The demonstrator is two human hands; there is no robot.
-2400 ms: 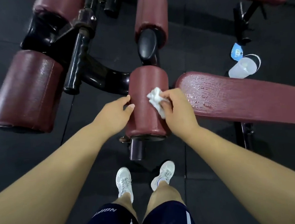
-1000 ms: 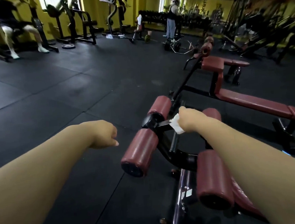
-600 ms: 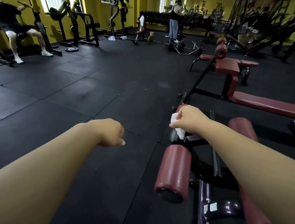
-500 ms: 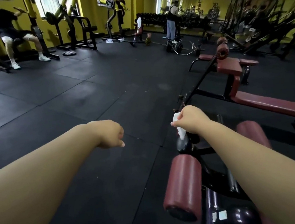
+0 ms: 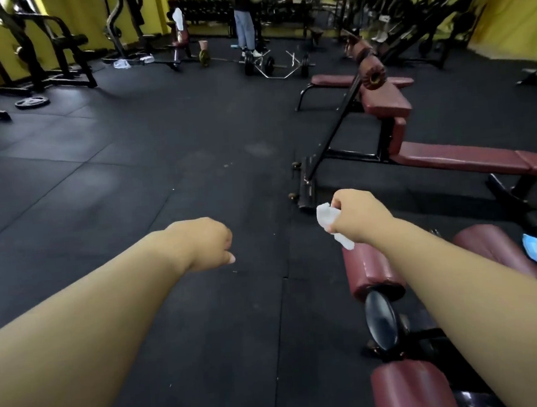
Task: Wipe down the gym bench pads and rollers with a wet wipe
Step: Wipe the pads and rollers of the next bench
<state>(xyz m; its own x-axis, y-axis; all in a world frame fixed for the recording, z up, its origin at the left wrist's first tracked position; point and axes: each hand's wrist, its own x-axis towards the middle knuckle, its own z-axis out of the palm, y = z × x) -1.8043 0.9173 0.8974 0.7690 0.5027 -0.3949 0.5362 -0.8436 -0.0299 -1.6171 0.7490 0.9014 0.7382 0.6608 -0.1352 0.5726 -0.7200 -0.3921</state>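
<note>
Limp, light and probably slippery-damp, the wet wipe (image 5: pixel 326 218) hangs bunched in the clenched right grip (image 5: pixel 358 218) near a maroon roller (image 5: pixel 370 270), best held by its middle; the left grip (image 5: pixel 206 243) curls empty.

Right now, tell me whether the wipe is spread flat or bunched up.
Bunched up: the wet wipe is crumpled inside the right hand, its ends sticking out of the fist.

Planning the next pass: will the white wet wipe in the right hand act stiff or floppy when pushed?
Probably floppy: the crumpled white wet wipe hangs limp from the right hand. Likely light: it looks thin and small in that grip.
</note>
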